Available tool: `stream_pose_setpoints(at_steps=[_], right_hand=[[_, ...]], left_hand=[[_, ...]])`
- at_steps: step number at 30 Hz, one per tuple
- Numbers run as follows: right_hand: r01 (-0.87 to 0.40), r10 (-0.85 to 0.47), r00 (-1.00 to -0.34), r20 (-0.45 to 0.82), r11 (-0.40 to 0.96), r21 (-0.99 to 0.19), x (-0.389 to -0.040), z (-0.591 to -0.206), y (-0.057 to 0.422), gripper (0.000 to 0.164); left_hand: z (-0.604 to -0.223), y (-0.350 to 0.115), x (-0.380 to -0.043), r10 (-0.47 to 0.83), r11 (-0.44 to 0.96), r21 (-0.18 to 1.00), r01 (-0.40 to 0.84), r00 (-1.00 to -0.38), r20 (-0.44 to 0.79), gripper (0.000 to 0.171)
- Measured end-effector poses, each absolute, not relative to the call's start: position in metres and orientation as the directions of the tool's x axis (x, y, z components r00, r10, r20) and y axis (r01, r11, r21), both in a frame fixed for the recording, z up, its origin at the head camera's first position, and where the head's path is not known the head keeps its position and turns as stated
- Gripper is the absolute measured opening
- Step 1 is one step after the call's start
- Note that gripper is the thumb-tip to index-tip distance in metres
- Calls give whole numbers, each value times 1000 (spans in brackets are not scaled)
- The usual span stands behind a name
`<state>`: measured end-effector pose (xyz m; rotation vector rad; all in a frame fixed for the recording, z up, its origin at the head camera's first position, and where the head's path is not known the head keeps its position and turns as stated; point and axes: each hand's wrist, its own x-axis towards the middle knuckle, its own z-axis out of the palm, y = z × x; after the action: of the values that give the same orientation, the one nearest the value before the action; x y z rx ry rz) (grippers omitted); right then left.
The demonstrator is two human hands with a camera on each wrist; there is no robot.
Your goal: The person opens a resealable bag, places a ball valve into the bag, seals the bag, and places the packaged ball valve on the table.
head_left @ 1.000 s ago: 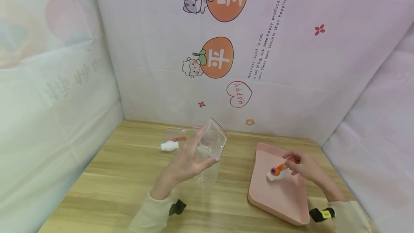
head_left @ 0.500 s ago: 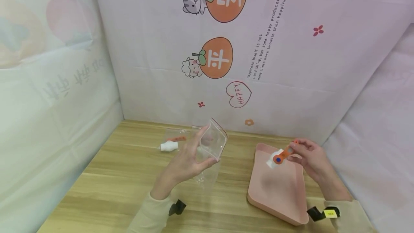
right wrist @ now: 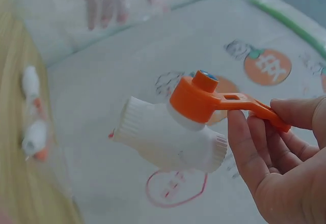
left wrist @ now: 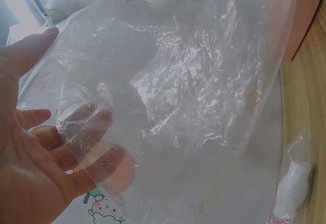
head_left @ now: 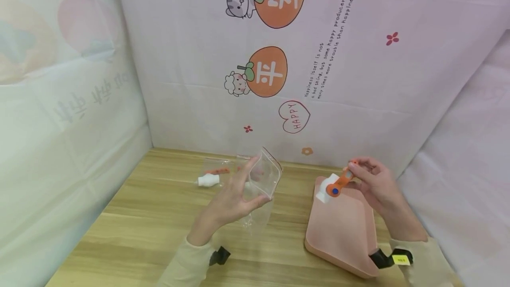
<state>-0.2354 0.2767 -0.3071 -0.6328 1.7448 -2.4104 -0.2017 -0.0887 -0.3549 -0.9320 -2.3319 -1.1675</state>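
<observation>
My right hand [head_left: 376, 185] pinches the orange lever of a white plastic ball valve [head_left: 327, 188] over the far end of the pink tray. Up close in the right wrist view, the valve [right wrist: 170, 137] hangs from that lever, its ribbed ends to either side. My left hand [head_left: 233, 196] holds a clear zip bag [head_left: 264, 174] with its mouth spread between thumb and fingers. In the left wrist view the see-through bag [left wrist: 193, 81] covers most of the picture, with some fingers visible through it.
The pink tray [head_left: 340, 234] lies on the right of the wooden table [head_left: 151, 220]. Behind my left hand, a bagged white valve with an orange lever [head_left: 209, 180] lies on the table. A printed cloth wall [head_left: 191, 114] rises at the back.
My right hand has lifted the ball valve up out of the tray and moved it to the left and toward the back. The left hand and zip bag have barely moved.
</observation>
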Motion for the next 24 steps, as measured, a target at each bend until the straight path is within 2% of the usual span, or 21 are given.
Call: stream_pose_setpoints(at_steps=[4,7,19,24], right_hand=[[-206,-404,-813,420,-475,-856,-237,-287,263,33],[-238,-415,-778,471,-499,-833,-236,-272,254,32],[-322,-366,-723,586,-572,-755,-232,-232,206,24],[-384,-354,-714,604,-524,-760,-230,-221,183,21]], left_hand=[[-356,-87,-202,403,430,566,704,-710,577,93],[-356,-86,-202,410,426,569,703,-711,571,93],[-358,-80,-204,427,415,563,715,-699,573,95],[-359,-78,-203,427,426,580,695,-719,548,95]])
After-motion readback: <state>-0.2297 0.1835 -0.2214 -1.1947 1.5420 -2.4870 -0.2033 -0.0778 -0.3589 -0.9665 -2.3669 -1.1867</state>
